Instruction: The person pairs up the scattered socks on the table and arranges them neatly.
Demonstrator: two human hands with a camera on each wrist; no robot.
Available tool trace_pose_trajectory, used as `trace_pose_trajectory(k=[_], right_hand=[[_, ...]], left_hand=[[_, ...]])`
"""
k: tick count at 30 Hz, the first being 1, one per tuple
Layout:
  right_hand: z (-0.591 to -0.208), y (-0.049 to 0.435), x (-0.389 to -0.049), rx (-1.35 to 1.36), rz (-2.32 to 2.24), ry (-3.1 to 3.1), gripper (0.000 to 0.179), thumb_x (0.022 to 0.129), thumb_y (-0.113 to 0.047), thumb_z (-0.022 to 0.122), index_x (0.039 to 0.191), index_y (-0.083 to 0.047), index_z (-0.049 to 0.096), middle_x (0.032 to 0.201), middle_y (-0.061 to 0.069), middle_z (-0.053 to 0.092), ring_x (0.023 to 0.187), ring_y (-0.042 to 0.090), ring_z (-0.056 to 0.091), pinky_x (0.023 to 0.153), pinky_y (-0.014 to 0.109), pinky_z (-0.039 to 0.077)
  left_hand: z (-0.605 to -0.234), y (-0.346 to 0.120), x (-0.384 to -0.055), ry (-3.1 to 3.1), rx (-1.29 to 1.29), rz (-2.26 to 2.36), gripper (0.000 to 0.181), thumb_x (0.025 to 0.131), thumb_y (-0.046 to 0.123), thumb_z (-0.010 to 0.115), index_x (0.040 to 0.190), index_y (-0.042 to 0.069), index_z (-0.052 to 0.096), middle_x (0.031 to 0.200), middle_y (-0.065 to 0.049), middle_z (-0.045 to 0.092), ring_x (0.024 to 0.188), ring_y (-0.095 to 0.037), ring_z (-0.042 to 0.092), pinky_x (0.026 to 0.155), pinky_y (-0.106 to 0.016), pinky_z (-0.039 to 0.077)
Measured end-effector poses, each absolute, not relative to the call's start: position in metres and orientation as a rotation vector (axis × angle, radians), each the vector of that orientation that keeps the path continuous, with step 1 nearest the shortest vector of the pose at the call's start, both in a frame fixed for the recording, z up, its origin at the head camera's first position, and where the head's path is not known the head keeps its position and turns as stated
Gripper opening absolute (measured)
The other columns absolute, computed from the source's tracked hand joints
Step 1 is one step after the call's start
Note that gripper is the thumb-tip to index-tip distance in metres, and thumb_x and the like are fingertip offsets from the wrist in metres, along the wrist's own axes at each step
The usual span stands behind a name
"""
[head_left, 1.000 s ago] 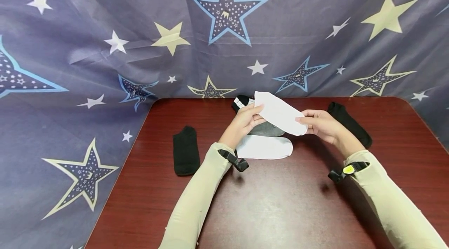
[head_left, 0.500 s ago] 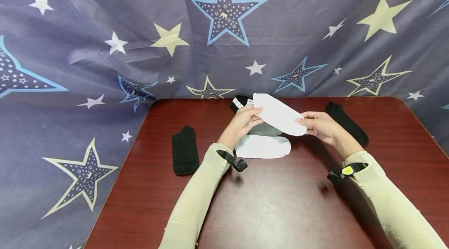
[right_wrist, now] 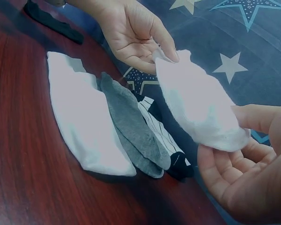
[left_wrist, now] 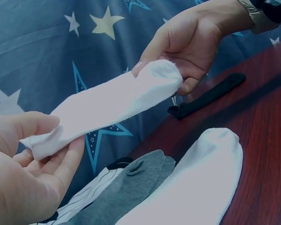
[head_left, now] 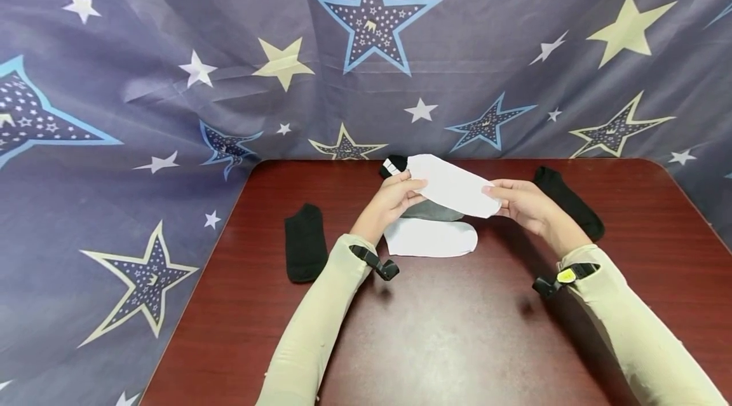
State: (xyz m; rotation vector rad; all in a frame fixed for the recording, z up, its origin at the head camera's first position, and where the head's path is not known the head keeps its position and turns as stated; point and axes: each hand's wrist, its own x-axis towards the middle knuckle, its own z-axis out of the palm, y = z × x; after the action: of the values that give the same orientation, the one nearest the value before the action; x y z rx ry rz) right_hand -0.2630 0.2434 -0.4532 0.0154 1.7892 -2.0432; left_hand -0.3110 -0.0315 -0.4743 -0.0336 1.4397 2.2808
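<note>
A white sock (head_left: 454, 187) is stretched flat in the air between both hands. My left hand (head_left: 391, 201) pinches its cuff end, thumb on the near side. At the toe end, my right hand (head_left: 526, 204) grips the sock between thumb and fingers. Beneath it on the table lies a second white sock (head_left: 431, 238). Beside that, a grey pair of socks (right_wrist: 133, 122) shows in the right wrist view, partly hidden by the held sock in the head view. A white sock with black stripes and black ends (right_wrist: 161, 133) lies beyond the grey pair.
One black sock (head_left: 305, 243) lies on the left of the dark red table (head_left: 446, 330). Another black sock (head_left: 569, 203) lies at the right, partly behind my right hand. A star-patterned cloth (head_left: 229, 31) hangs along the table's back edge.
The cuff end of the held white sock has dipped slightly, so it lies a little more level. Both hands keep their hold on it. The socks on the table stay put.
</note>
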Motion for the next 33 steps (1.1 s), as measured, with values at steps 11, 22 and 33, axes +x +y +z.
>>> trace_pose_trajectory(k=[11,22,33], right_hand=[[-0.457,0.238,-0.263,0.006,-2.04,1.769,0.015,0.104,-0.01,0.058,0.095,-0.014,0.07,0.087,-0.005,0.072,0.077,0.006,0.068,0.073,0.022,0.059],[-0.463,0.237,-0.266,0.017,-2.032,1.744,0.019,0.104,-0.008,0.056,0.094,-0.016,0.07,0.086,-0.006,0.072,0.077,0.007,0.069,0.075,0.024,0.059],[-0.466,0.235,-0.268,-0.036,-2.057,1.705,0.018,0.102,-0.004,0.059,0.1,-0.015,0.073,0.095,-0.003,0.074,0.084,0.007,0.07,0.079,0.023,0.06]], left_hand=[[-0.48,-0.037,-0.316,1.437,-0.086,2.32,0.04,0.105,0.01,0.055,0.141,-0.006,0.049,0.092,0.0,0.07,0.08,-0.009,0.071,0.118,-0.053,0.038],[-0.486,-0.037,-0.317,1.459,-0.133,2.317,0.046,0.106,0.011,0.055,0.147,-0.005,0.045,0.103,-0.004,0.064,0.087,-0.015,0.067,0.117,-0.053,0.039],[-0.489,-0.046,-0.315,1.639,-0.163,2.293,0.013,0.1,0.007,0.062,0.111,0.003,0.066,0.071,0.006,0.061,0.068,-0.005,0.06,0.095,-0.039,0.056]])
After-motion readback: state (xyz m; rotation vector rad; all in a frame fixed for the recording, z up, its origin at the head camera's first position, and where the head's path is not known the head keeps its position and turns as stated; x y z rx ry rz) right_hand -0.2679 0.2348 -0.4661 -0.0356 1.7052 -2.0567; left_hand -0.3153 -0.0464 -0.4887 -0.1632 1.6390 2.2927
